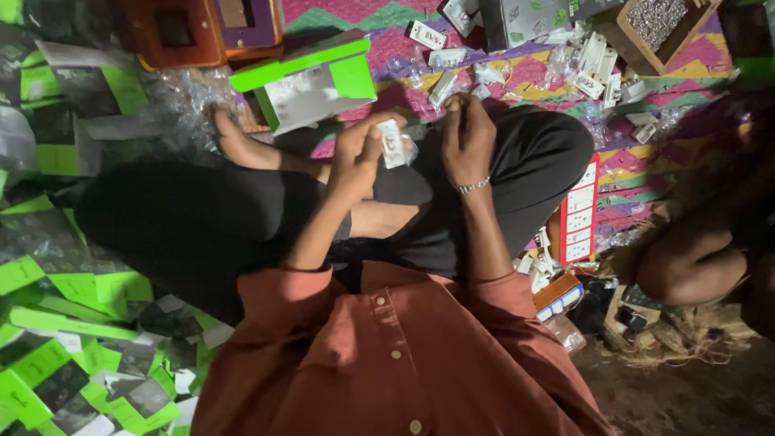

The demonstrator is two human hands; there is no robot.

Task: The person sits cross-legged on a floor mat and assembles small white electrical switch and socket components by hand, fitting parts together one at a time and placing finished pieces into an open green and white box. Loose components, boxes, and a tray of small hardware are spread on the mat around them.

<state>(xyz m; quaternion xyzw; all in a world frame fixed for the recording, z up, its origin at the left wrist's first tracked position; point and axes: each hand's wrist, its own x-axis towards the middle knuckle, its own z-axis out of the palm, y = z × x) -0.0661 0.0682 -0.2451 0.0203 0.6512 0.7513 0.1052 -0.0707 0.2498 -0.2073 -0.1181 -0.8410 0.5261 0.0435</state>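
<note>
I sit cross-legged in dark trousers and a rust shirt. My left hand (355, 155) holds a small white switch part in a clear wrapper (393, 144) above my lap, pinched between thumb and fingers. My right hand (466, 137), with a metal bracelet on the wrist, is curled just to the right of that part, its fingertips near the wrapper; whether it grips anything is hidden. A green and white carton (311, 81) lies just beyond my left hand.
Flat green and grey cartons (73, 323) cover the floor at the left. Loose white switches (589, 69) and clear wrappers litter a patterned mat ahead. A red-edged strip of white sockets (579, 211) stands by my right knee. Another person's knee (686, 262) is at the right.
</note>
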